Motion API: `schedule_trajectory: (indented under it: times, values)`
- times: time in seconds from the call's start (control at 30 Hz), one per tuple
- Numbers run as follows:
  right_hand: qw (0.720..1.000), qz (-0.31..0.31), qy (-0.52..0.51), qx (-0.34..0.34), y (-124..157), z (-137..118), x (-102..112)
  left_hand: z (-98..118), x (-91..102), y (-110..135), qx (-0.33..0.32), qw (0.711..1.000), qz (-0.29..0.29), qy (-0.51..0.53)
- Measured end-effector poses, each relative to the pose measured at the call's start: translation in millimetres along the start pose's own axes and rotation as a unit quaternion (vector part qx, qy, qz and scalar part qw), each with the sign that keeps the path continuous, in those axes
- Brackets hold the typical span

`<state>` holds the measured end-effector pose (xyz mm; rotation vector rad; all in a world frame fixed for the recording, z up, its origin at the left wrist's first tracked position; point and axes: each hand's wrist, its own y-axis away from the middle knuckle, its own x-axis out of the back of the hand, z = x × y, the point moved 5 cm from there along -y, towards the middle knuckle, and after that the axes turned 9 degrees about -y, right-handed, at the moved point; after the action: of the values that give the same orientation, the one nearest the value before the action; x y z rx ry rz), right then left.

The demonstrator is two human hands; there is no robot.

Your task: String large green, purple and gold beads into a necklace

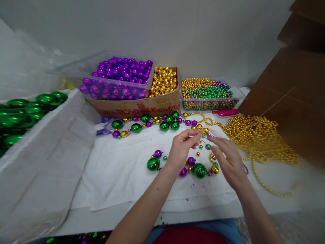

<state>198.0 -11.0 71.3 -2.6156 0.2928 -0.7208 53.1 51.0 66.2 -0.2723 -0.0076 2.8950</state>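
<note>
Two hands, one pinching thread, two clear bins

Beside your right hand, strands are gold; beyond your left hand, beads are purple; cloth beneath, white.

Part of the bead row disappears behind the left forearm. I can't make out what the thin line at the left hand is, and the white box runs out of view.
</note>
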Motion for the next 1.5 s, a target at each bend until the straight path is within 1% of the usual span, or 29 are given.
schedule_trajectory:
  times: [0.03, 0.1, 0.17, 0.23, 0.4, 0.47, 0.53, 0.6, 0.67, 0.73, 0.8, 0.87, 0.97, 1.03, 1.1, 1.17, 1.23, 1.33, 1.4, 1.5]
  values:
    - [1.0, -0.002, -0.019, -0.011, -2, 0, -1, 1, -2.9, -1, -0.005, 1.0, -0.007, -0.003]
    - [0.992, 0.001, -0.108, -0.072, -6, 4, -3, 2, -8.0, -4, -0.011, 1.0, -0.014, 0.0]
    - [0.966, 0.014, -0.213, -0.148, -9, 12, -6, 2, -11.2, -6, -0.013, 1.0, -0.019, 0.009]
    - [0.937, 0.036, -0.285, -0.197, -10, 19, -8, 2, -12.5, -7, -0.001, 0.999, -0.019, 0.027]
    - [0.899, 0.095, -0.366, -0.22, -8, 32, -9, -11, -11.5, -6, 0.068, 0.993, -0.004, 0.099]
    - [0.888, 0.126, -0.386, -0.217, -7, 34, -6, -19, -11.4, -7, 0.081, 0.992, -0.029, 0.096]
    - [0.879, 0.162, -0.398, -0.207, -6, 34, 1, -30, -9.9, -8, 0.094, 0.991, -0.071, 0.061]
    - [0.871, 0.199, -0.406, -0.194, -3, 33, 10, -45, -3.5, -14, 0.116, 0.989, -0.089, 0.0]
    - [0.86, 0.231, -0.414, -0.19, 2, 32, 19, -63, 6.6, -25, 0.133, 0.984, -0.076, -0.092]
    - [0.845, 0.249, -0.429, -0.197, 9, 33, 25, -77, 15.1, -42, 0.13, 0.972, -0.06, -0.188]
    - [0.832, 0.256, -0.446, -0.207, 15, 34, 27, -87, 20.0, -65, 0.117, 0.961, -0.039, -0.247]
    - [0.826, 0.26, -0.453, -0.212, 19, 37, 28, -93, 22.1, -88, 0.101, 0.952, -0.007, -0.289]
    - [0.823, 0.274, -0.448, -0.215, 23, 42, 30, -95, 19.2, -118, 0.08, 0.93, 0.038, -0.358]
    - [0.82, 0.287, -0.445, -0.217, 24, 45, 32, -96, 13.6, -129, 0.076, 0.915, 0.052, -0.392]
    - [0.818, 0.293, -0.445, -0.216, 25, 45, 33, -100, 7.2, -135, 0.085, 0.905, 0.053, -0.414]
    - [0.818, 0.286, -0.451, -0.216, 25, 43, 33, -106, 1.8, -137, 0.103, 0.9, 0.048, -0.421]
    - [0.819, 0.276, -0.454, -0.217, 25, 42, 32, -112, -1.6, -138, 0.123, 0.901, 0.04, -0.414]
    - [0.818, 0.273, -0.457, -0.218, 26, 41, 33, -112, -1.6, -135, 0.149, 0.915, 0.021, -0.374]
    - [0.816, 0.273, -0.461, -0.218, 27, 42, 34, -105, 2.5, -125, 0.169, 0.93, 0.0, -0.327]
    - [0.824, 0.264, -0.454, -0.213, 28, 40, 34, -89, 14.1, -95, 0.197, 0.95, -0.043, -0.239]
